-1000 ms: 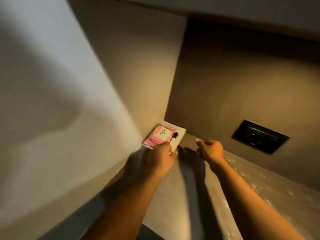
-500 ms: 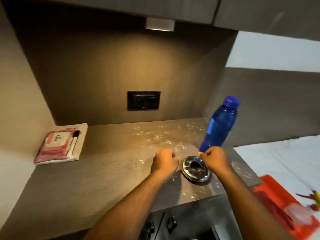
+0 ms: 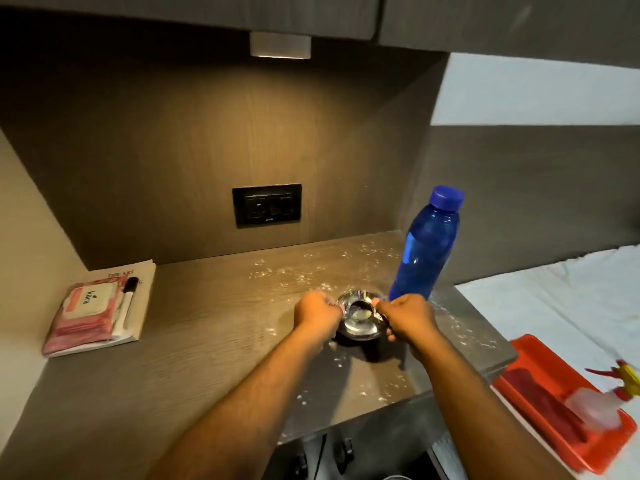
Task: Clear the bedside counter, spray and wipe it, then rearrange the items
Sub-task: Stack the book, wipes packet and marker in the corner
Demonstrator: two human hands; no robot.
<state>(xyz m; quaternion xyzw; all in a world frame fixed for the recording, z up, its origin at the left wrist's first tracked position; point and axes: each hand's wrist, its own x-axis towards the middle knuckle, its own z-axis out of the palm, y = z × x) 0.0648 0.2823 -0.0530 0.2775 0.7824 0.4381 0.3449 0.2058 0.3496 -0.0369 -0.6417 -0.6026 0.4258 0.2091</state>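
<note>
Dim wood niche beside bed, counter [image 3: 194, 341] glistening with droplets around hands. Left hand [image 3: 317, 311] and right hand [image 3: 407, 317] both gripping rim of glass dish [image 3: 358, 318], one each side, dish sitting between them near front edge. Bottle [image 3: 424, 247] standing just behind right hand. Book [image 3: 143, 306] with wipes pack [image 3: 85, 315] and marker [image 3: 128, 299] lying far left of left hand. Judging: rearranging step under way, though droplets showing. Next move calling for level two-handed carry, avoiding bottle.

"kara" on the pink wipes pack [image 3: 85, 313]; partial "THE ART" on the book [image 3: 138, 271] beneath.
</note>
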